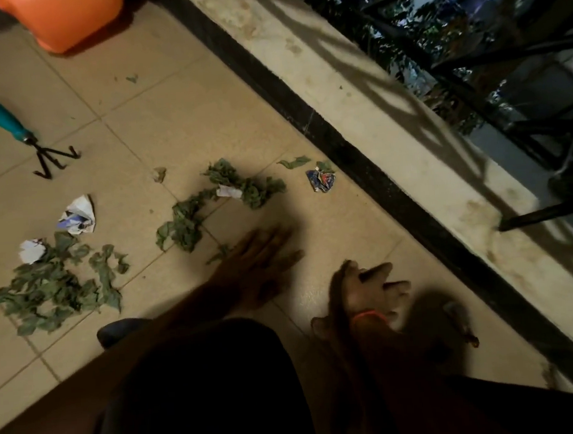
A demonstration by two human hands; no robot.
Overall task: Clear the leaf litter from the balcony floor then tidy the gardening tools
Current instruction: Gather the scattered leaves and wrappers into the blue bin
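Note:
Wilted green leaves lie on the beige tiled floor in a big pile (58, 291) at the left and a strung-out clump (191, 219) in the middle. Crumpled paper scraps (78, 216) lie among them, and one more scrap (321, 179) sits near the wall base. A hand rake with a teal handle (0, 117) lies at the far left. My left hand (264, 258), blurred, is stretched out flat with fingers extended just right of the middle clump, holding nothing. My right hand (370, 289), with an orange wristband, hangs low over the floor with fingers spread and nothing in it.
An orange bucket (61, 19) stands at the top left. A raised concrete ledge (389, 116) with a black skirting strip and a dark metal railing (470, 71) runs along the right. A small dark object (461, 323) lies in shadow by the skirting. My dark clothing fills the bottom.

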